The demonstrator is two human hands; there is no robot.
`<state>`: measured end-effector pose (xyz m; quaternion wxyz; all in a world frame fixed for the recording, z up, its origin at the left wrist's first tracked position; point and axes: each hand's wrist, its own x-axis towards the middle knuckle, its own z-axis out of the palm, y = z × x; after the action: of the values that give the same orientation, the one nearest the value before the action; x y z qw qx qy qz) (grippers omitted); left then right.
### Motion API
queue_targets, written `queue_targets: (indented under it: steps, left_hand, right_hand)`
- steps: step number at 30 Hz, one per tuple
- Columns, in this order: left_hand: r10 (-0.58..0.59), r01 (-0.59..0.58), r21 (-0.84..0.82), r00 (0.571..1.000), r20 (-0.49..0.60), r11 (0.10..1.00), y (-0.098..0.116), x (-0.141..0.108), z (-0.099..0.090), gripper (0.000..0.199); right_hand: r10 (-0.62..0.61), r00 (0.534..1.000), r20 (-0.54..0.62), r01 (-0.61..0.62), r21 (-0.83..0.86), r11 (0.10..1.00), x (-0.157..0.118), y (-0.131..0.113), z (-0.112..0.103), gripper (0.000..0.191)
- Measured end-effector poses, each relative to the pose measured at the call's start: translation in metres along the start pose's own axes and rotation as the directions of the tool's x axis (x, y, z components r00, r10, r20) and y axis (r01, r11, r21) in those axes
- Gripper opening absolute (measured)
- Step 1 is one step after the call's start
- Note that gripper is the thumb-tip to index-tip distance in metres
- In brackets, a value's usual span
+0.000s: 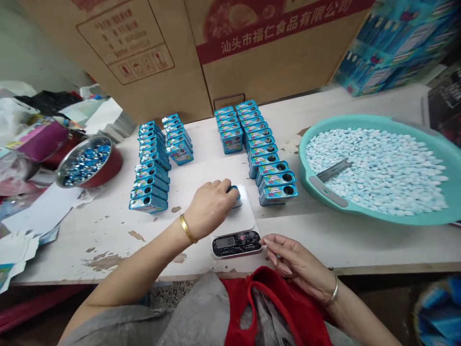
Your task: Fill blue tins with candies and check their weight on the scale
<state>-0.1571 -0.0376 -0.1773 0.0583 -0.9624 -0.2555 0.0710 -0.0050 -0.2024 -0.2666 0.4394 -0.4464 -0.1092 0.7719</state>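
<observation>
My left hand (212, 206), with a gold bracelet at the wrist, has its fingers wrapped round a small blue tin (236, 203) on the white kitchen scale (245, 218). The scale's display reads near zero. My right hand (288, 259) is by the scale's front right corner, thumb and fingers pressed together; a bit of pale blue shows beneath them, too small to name. Blue tins (275, 193) with dark round openings stand in two rows behind and right of the scale. Two more rows of tins (149, 203) on the left have white-blue candies on top.
A turquoise basin (396, 218) of pale blue candies with a metal scoop (334, 170) stands at the right. A metal bowl (108, 166) of blue shiny pieces is at the left. Cardboard boxes (273, 72) line the back; wrapped blue packs (382, 57) are stacked back right.
</observation>
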Motion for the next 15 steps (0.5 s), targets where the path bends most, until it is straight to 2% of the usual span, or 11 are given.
queue_targets:
  steps: [2,5,8,10,11,13,15]
  left_hand:
    - [0.024,-0.023,-0.018,0.999,0.028,1.0,0.008,0.004,0.005,0.013]
    - [0.024,-0.023,-0.064,0.999,0.023,0.998,0.007,0.005,0.006,0.017]
    - [0.025,-0.042,-0.148,0.993,-0.117,0.988,0.011,-0.005,-0.001,0.028]
    - [0.053,-0.103,-0.256,0.979,-0.196,0.961,0.026,-0.015,-0.001,0.031]
    - [0.093,-0.156,-0.319,0.975,-0.202,0.935,0.037,-0.02,0.002,0.03]
    - [0.203,-0.26,-0.415,0.963,-0.176,0.872,0.064,-0.029,0.012,0.027]
    - [0.283,-0.312,-0.456,0.95,-0.133,0.834,0.09,-0.033,0.026,0.024]
  right_hand:
    - [-0.001,1.0,0.007,0.002,-0.008,1.0,-0.004,0.001,0.0,0.028]
    - [-0.007,1.0,0.009,0.007,-0.004,1.0,-0.009,0.001,0.0,0.027]
    - [-0.01,1.0,0.0,0.01,0.028,1.0,-0.012,0.002,-0.001,0.028]
    - [0.0,1.0,-0.011,0.001,0.071,0.997,-0.013,0.004,0.001,0.028]
    - [0.006,1.0,-0.025,-0.004,0.108,0.994,-0.013,0.006,0.002,0.027]
    - [0.011,0.997,-0.077,0.006,0.217,0.976,-0.012,0.011,0.003,0.022]
    - [0.037,0.99,-0.133,0.011,0.341,0.94,-0.011,0.018,0.003,0.017]
